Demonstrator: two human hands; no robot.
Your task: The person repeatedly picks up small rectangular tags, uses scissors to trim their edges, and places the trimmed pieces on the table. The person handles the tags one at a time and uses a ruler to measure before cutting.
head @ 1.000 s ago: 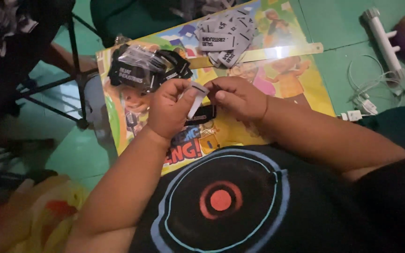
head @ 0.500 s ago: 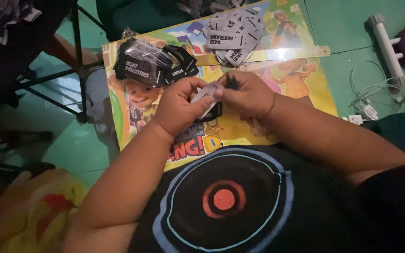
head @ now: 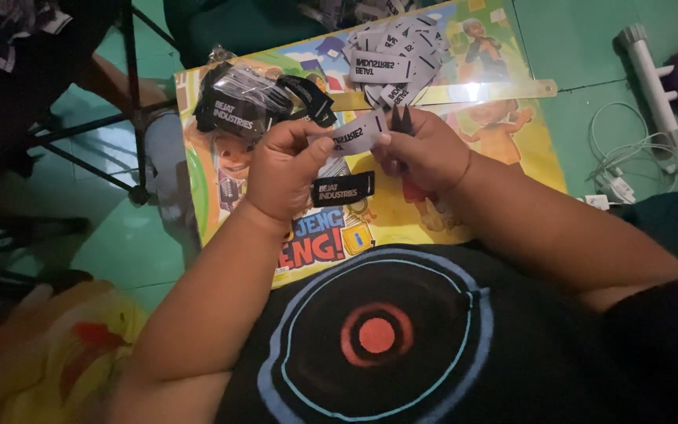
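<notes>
Item 1: left hand (head: 282,169), grip narrow, thumb and fingers pinched on one end of a grey fabric label (head: 357,133).

Item 2: right hand (head: 425,153), grip closed on the other end of the same label and on a small pair of black scissors (head: 401,119), whose tips rise just above the fingers. The label spans the gap between the two grips, held above the poster.

Item 3: black fabric label (head: 342,188), lying flat just below and between the grips.

Item 4: clear bag of black labels (head: 241,102), above and to the left of the left grip, near it.

Item 5: loose heap of grey labels (head: 398,51), above the right grip, near it.

Item 6: colourful cartoon poster (head: 512,157), spread on the green floor (head: 574,39), carrying items 3 to 5.

Item 7: white cable (head: 629,157) and white plastic tube (head: 649,74), on the floor well to the right of the right grip.

Item 8: black stand legs (head: 131,102), well to the left of the left grip.
</notes>
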